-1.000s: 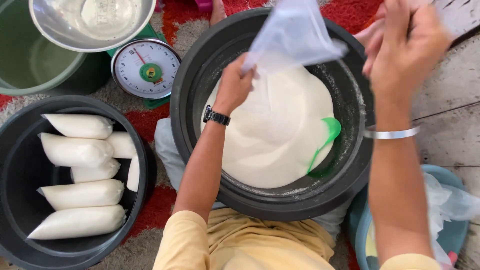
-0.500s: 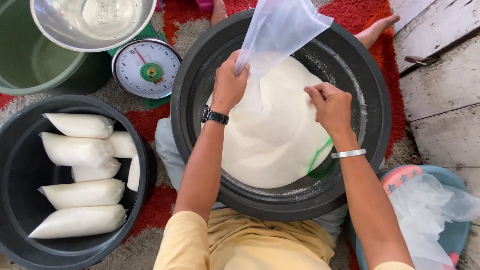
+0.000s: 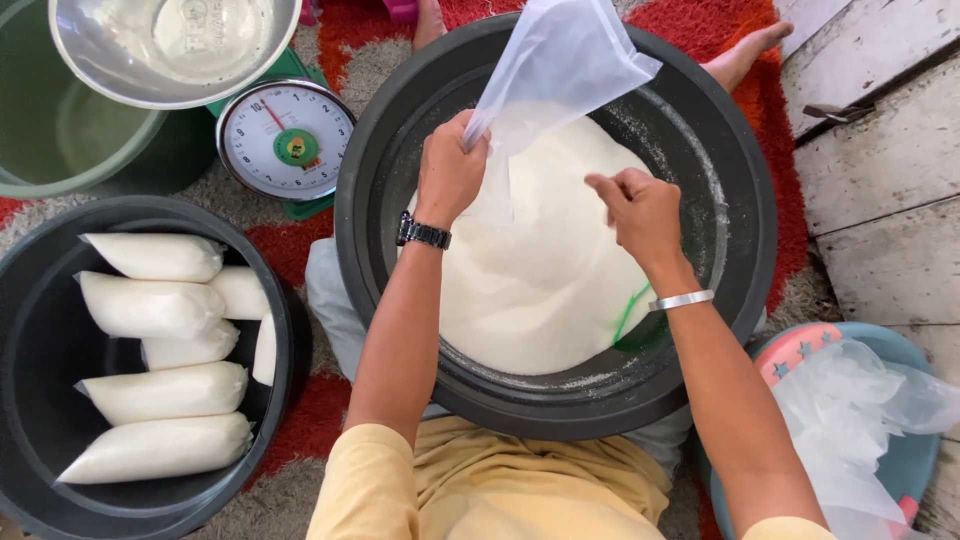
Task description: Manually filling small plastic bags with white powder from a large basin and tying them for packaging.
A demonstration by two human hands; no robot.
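Note:
My left hand (image 3: 449,170), with a black wristwatch, grips the lower edge of an empty clear plastic bag (image 3: 560,70) held up over a large black basin (image 3: 745,230). The basin is filled with white powder (image 3: 545,270), and a green scoop (image 3: 632,310) is partly buried at its right side. My right hand (image 3: 640,210), wearing a silver bangle, hovers over the powder just right of the bag, fingers loosely curled with the forefinger pointing toward the bag; it holds nothing that I can see.
A second black tub (image 3: 30,290) at the left holds several filled white bags (image 3: 150,305). A dial kitchen scale (image 3: 285,140) and a steel bowl (image 3: 170,45) sit at upper left beside a green bucket (image 3: 60,140). A blue basin (image 3: 915,465) with loose plastic bags lies at lower right.
My right hand came down from high at the right to just above the powder, then shifted slightly toward the bag. My left hand kept holding the bag up.

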